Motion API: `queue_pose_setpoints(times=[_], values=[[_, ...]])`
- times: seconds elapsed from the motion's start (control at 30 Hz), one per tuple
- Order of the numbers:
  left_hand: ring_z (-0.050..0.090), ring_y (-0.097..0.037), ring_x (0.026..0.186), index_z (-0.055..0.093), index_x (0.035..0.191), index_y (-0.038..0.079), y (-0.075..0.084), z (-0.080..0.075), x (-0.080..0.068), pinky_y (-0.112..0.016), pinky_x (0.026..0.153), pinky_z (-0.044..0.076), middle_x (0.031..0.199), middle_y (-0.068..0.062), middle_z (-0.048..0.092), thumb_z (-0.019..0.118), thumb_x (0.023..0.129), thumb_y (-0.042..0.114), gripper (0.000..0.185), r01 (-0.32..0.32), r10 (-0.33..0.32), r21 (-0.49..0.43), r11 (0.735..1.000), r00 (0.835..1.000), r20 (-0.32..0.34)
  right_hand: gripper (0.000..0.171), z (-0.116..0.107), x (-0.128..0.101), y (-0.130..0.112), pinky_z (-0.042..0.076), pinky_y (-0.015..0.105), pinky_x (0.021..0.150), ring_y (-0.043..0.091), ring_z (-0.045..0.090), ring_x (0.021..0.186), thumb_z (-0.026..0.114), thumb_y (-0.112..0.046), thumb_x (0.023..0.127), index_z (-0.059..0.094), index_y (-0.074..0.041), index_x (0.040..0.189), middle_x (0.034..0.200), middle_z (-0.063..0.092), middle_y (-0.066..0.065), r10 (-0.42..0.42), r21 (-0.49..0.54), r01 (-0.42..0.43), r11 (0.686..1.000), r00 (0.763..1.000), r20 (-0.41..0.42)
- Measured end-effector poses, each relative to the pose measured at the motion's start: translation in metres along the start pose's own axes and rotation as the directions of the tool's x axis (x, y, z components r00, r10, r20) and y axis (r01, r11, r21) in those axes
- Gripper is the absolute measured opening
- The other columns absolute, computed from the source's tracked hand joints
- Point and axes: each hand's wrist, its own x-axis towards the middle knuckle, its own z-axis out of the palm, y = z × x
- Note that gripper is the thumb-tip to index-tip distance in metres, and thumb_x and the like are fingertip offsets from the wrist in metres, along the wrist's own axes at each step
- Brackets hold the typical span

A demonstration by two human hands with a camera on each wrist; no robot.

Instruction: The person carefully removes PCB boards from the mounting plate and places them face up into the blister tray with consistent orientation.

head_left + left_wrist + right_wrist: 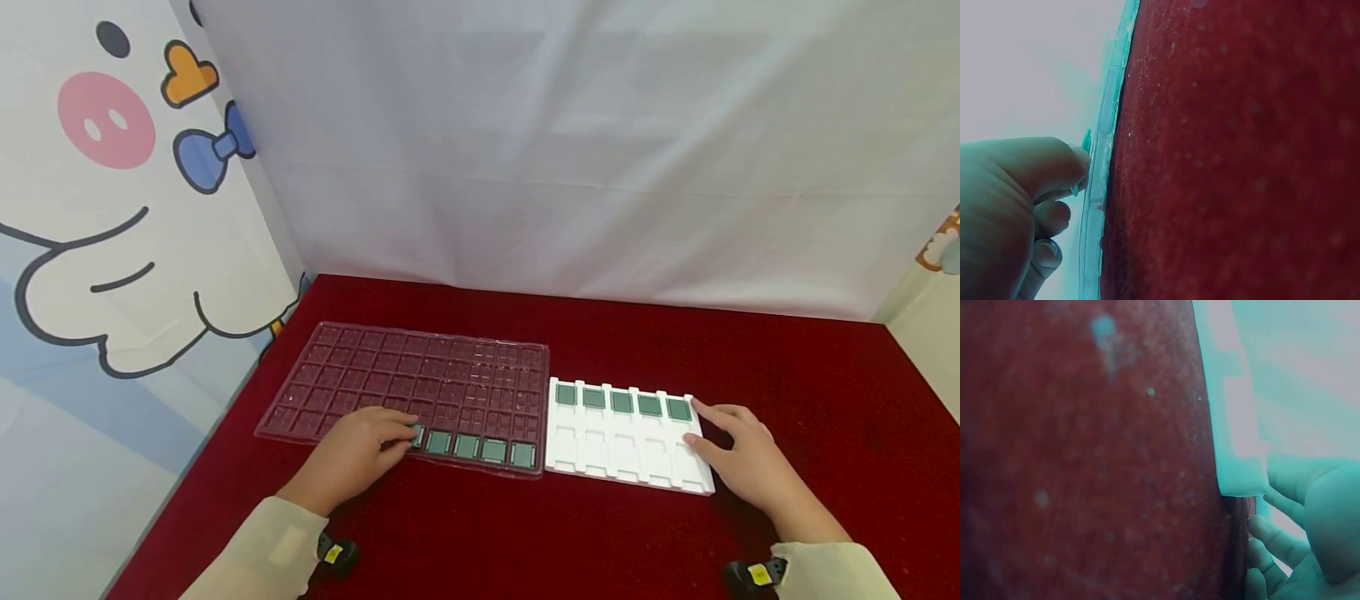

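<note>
While my left hand (358, 454) pinches 1 small square green chip (417, 436), my right hand (742, 454) steadies the white moulded slotted holder (626, 471).

The chip sits in the front row of the clear thin plastic blister tray (360, 367), beside 4 others. I judge it light, stiff and fragile, best taken by its edges. My right fingers lie nearly straight against the holder's end on the red felt tabletop (825, 392).

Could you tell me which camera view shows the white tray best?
The head view: the whole white tray shows, with five green chips along its far row and the right hand at its edge. The right wrist view shows only a blurred corner; the left wrist view shows none of it.
</note>
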Motion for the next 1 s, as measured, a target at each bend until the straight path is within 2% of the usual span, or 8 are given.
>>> queue_pose_setpoints(times=[0.2, 0.37, 0.73, 1.0], values=[[0.065, -0.025, 0.121, 0.081, 0.115, 0.012, 0.0003, 0.0014, 0.0005, -0.047, 0.105, 0.051, 0.128, -0.001, 0.071, 0.076, 0.094, 0.014, 0.022, 0.039, -0.039, -0.025, 0.999, 0.999, 0.02, 0.068, -0.0006, -0.0004, 0.0005, 0.038, 0.076, 0.099, 0.057, 0.035, 0.13, 0.068, -0.028, 0.1, 0.041, 0.001, 0.155, 0.147, 0.037, 0.035, -0.007, 0.013, 0.007, 1.0, 1.0, 0.002], [0.064, -0.025, 0.121, 0.081, 0.115, 0.013, 0.0, 0.0016, 0.0003, -0.048, 0.105, 0.051, 0.129, -0.002, 0.07, 0.074, 0.095, 0.014, 0.022, 0.045, -0.044, -0.036, 0.998, 0.999, 0.033, 0.068, -0.0009, -0.0004, 0.0003, 0.038, 0.076, 0.099, 0.057, 0.035, 0.13, 0.068, -0.029, 0.1, 0.041, 0.001, 0.155, 0.146, 0.038, 0.035, -0.011, 0.012, 0.011, 1.0, 1.0, 0.004], [0.065, -0.027, 0.118, 0.081, 0.113, 0.011, -0.0039, 0.0039, 0.0029, -0.048, 0.102, 0.053, 0.125, -0.004, 0.072, 0.076, 0.094, 0.012, 0.02, 0.058, -0.058, -0.006, 0.998, 0.998, 0.004, 0.068, 0.0002, 0.0001, 0.0008, 0.037, 0.077, 0.1, 0.057, 0.035, 0.13, 0.068, -0.029, 0.1, 0.041, 0.001, 0.155, 0.147, 0.037, 0.035, -0.004, 0.007, 0.004, 1.0, 1.0, -0.004], [0.063, -0.027, 0.122, 0.082, 0.112, 0.013, -0.0038, 0.0036, 0.0034, -0.05, 0.105, 0.051, 0.129, -0.002, 0.07, 0.073, 0.095, 0.018, 0.02, 0.089, -0.088, -0.035, 0.995, 0.995, 0.036, 0.069, 0.0013, 0.0006, 0.0017, 0.038, 0.077, 0.099, 0.057, 0.035, 0.13, 0.068, -0.029, 0.1, 0.041, 0.0, 0.156, 0.148, 0.037, 0.035, 0.004, 0.004, -0.004, 1.0, 1.0, -0.007]])
